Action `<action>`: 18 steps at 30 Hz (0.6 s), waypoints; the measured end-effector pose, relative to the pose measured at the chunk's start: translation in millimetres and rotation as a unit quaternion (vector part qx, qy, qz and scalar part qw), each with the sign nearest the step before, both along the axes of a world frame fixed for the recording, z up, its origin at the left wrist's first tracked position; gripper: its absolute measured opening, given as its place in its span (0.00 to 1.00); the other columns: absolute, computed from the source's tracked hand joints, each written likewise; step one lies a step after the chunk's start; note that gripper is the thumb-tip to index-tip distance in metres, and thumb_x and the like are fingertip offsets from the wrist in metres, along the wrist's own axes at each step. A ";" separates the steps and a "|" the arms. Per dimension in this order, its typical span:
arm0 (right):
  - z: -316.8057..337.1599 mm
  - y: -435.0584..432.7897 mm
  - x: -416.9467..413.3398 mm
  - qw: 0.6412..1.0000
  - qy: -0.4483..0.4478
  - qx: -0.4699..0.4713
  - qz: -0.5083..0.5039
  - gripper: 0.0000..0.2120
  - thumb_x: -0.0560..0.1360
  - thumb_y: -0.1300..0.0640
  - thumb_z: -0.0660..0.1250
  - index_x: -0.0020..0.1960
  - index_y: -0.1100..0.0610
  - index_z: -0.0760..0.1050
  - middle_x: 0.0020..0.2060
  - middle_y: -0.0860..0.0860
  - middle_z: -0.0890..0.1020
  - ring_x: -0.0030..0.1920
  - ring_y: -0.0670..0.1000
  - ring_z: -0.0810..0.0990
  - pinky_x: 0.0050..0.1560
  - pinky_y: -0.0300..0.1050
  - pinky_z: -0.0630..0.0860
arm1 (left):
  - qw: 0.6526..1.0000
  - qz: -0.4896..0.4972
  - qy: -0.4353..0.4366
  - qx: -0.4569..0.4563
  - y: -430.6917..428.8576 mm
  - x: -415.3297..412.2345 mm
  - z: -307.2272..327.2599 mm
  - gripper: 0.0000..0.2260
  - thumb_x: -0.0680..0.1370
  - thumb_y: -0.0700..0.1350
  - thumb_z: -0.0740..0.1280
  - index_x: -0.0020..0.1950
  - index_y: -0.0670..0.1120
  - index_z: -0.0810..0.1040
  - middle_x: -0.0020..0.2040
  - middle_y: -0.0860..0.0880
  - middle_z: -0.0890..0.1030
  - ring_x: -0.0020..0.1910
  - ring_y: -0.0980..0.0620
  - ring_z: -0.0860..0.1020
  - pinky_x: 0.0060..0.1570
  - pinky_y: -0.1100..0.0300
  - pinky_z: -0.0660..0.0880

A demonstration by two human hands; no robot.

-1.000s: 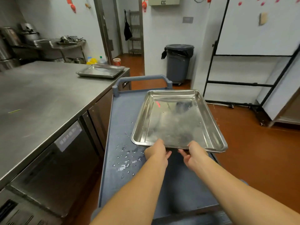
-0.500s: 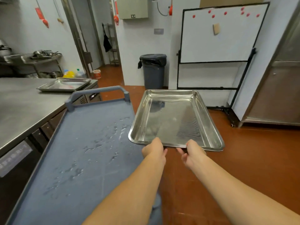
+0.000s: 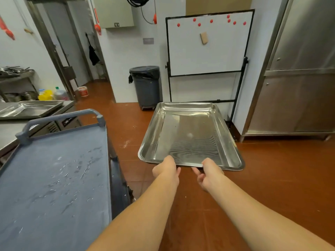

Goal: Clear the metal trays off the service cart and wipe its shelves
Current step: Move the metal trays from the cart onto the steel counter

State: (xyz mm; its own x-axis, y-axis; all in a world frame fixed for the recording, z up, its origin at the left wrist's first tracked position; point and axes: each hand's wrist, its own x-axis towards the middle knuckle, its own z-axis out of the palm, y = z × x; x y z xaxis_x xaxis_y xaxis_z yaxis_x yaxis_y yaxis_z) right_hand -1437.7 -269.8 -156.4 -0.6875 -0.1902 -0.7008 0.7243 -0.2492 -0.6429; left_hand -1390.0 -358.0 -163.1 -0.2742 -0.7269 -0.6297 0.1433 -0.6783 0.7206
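Now both hands hold one empty metal tray (image 3: 190, 136) by its near short rim, out over the red-brown floor (image 3: 272, 178) and to the right of the service cart (image 3: 45, 223), clear of it. The left hand (image 3: 166, 169) is curled round the rim near the tray's left corner, and the right hand (image 3: 210, 173) pinches the same rim just beside it, with its lower fingers folded under the edge. The cart's grey top shelf carries no tray; water drops (image 3: 79, 167) lie scattered across its middle, and its handle (image 3: 59, 115) stands at the far end. A second metal tray (image 3: 30, 108) rests on the steel desk (image 3: 7, 131) beyond the cart. Farther off, a dark trash bin (image 3: 146, 86) stands against the wall next to a whiteboard (image 3: 206, 44), and a steel cabinet (image 3: 299, 87) fills the right side.
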 end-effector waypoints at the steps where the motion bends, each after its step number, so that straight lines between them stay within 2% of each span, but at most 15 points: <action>1: -2.1 -1.8 -9.7 1.000 -0.002 0.001 0.000 0.15 0.76 0.65 0.56 0.60 0.55 0.70 0.54 0.50 0.78 0.31 0.50 0.82 0.16 0.30 0.56 | 1.000 0.001 0.000 0.002 -1.0 -8.9 -1.3 0.13 0.73 0.36 0.67 0.56 0.38 0.73 0.54 0.40 0.78 0.50 0.41 0.80 0.31 0.59 0.77; 4: -11.3 -12.9 -39.8 1.000 -0.003 0.009 0.004 0.16 0.75 0.65 0.56 0.61 0.56 0.71 0.57 0.51 0.81 0.31 0.50 0.83 0.17 0.31 0.55 | 1.000 0.006 -0.002 0.007 -10.4 -36.6 -8.1 0.10 0.73 0.35 0.67 0.53 0.38 0.73 0.53 0.39 0.79 0.50 0.40 0.80 0.28 0.60 0.75; 8: -22.2 -43.6 -82.7 1.000 -0.004 0.016 0.018 0.12 0.75 0.65 0.57 0.56 0.56 0.71 0.56 0.50 0.81 0.32 0.50 0.83 0.19 0.33 0.55 | 0.999 0.026 0.002 0.019 -41.6 -78.8 -20.8 0.11 0.72 0.35 0.67 0.54 0.38 0.73 0.53 0.39 0.79 0.49 0.41 0.81 0.27 0.60 0.74; 14: -39.4 -130.8 -161.2 0.998 0.002 0.038 0.053 0.11 0.75 0.64 0.57 0.56 0.56 0.71 0.54 0.52 0.82 0.31 0.50 0.83 0.19 0.32 0.54 | 0.997 0.069 -0.002 0.045 -124.8 -152.0 -40.7 0.14 0.72 0.35 0.67 0.58 0.37 0.74 0.53 0.39 0.79 0.49 0.42 0.80 0.28 0.60 0.75; 18: -46.8 -198.5 -211.5 0.994 0.003 0.052 0.094 0.12 0.76 0.64 0.58 0.58 0.57 0.73 0.54 0.52 0.83 0.32 0.49 0.83 0.18 0.33 0.55 | 0.993 0.097 -0.011 0.064 -189.2 -194.7 -44.4 0.14 0.72 0.35 0.68 0.58 0.36 0.75 0.52 0.39 0.79 0.43 0.44 0.78 0.27 0.59 0.75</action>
State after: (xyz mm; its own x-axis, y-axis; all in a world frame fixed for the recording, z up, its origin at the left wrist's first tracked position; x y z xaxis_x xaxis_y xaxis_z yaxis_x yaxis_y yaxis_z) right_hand -1649.3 -468.3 -203.2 -0.6504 -0.2429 -0.7197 0.7483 -0.0423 -0.6620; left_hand -1584.8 -547.3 -207.5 -0.1216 -0.6781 -0.7248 0.2659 -0.7258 0.6344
